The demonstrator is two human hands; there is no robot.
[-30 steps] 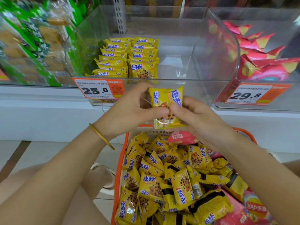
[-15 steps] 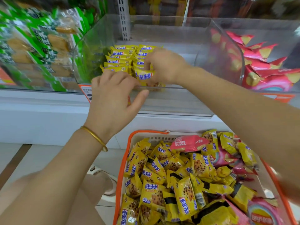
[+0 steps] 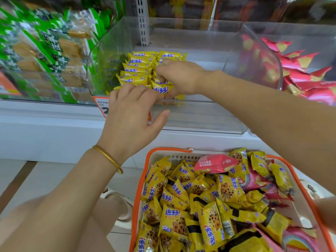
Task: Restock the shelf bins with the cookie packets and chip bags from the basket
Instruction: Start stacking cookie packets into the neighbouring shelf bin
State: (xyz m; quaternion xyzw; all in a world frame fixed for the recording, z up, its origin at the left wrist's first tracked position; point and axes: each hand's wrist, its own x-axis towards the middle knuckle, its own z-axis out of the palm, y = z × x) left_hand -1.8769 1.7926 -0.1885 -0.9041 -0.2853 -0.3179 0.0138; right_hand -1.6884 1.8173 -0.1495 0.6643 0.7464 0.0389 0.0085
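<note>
Right hand (image 3: 180,77): reaches over the front wall into the clear bin (image 3: 209,115). Its fingers are curled down and grip a yellow cookie packet (image 3: 161,89) at the near end of the right-hand row.

Left hand (image 3: 133,115): just in front of and below the right hand, gripping nothing. Fingers loosely spread, thumb out to the side. The fingertips lie over the bin's front rim at the near end of the left-hand row. Whether they press on those packets: cannot tell.

Filed packets (image 3: 136,70): two rows standing on edge, running away from both hands toward the back of the bin.

In the way: the left hand covers most of the orange price tag (image 3: 101,106) on the bin front, and one digit shows. The right forearm crosses the bin's front wall.

Around:
- Below both hands, an orange-rimmed basket (image 3: 141,188) heaped with loose yellow packets (image 3: 172,215).
- A pink bag (image 3: 216,162) lies on top at the basket's far end, with more pink bags along its right side.
- Right of the right hand, past the bin's side wall, red bags (image 3: 300,73) fill the next bin.
- Left of the left hand, green packs (image 3: 45,51), blurred.
- Gold bangle (image 3: 109,158) on the left wrist.
</note>
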